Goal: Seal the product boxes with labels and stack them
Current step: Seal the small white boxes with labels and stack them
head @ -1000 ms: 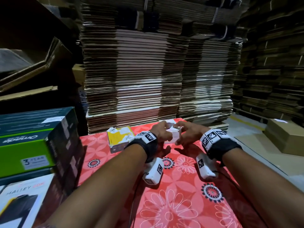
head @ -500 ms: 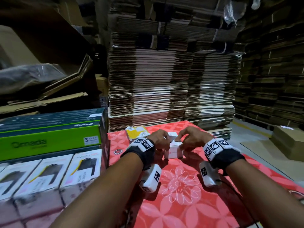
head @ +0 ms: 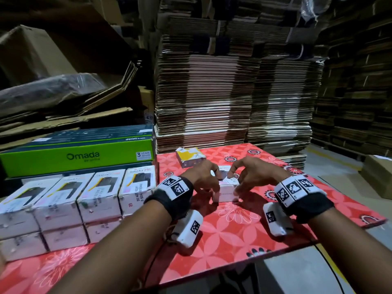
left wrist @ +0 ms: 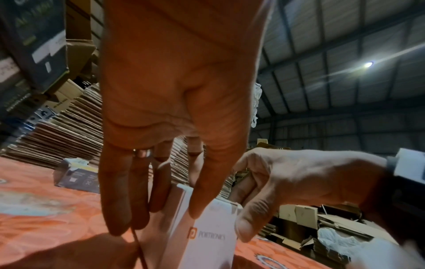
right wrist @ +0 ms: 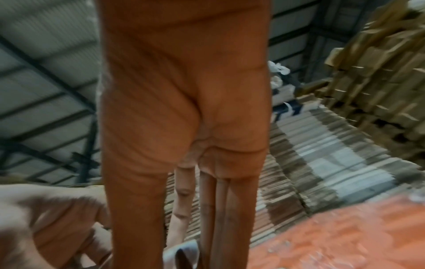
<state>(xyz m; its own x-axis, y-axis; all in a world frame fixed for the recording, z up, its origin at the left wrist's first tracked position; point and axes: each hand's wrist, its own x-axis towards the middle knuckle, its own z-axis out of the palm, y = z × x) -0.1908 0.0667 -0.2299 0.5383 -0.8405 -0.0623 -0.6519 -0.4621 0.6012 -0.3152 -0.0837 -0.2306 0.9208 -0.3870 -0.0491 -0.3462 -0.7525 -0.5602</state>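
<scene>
Small white cardboard product box (head: pixel 225 193) sits on the red floral tablecloth (head: pixel 239 228), mid-table, between my two hands. Orange logo and grey lettering on the near white side; the top shows a dark product print and a small white label (head: pixel 230 181), partly hidden by fingers. In the left wrist view the same box (left wrist: pixel 207 234) reads "PORTRONICS" beside an orange square logo.

My left hand (head: pixel 201 177) has curled fingers down on the box's left side and top, thumb on the near face, gripping it. My right hand (head: pixel 253 175) curls over the right side, thumb and forefinger pinching at the label on the top. The right wrist view is blurred, so contact there is unclear.

Behind the box, apart from it, a small yellow-and-white carton (head: pixel 189 159) lies tilted on the cloth. At table left, white product boxes (head: pixel 99 198) with dark device prints stand in a row, two layers high. Behind them a long green and dark box marked "Omada" (head: pixel 80 154). Tall piles of flattened brown cardboard (head: pixel 212 92) fill the background.
</scene>
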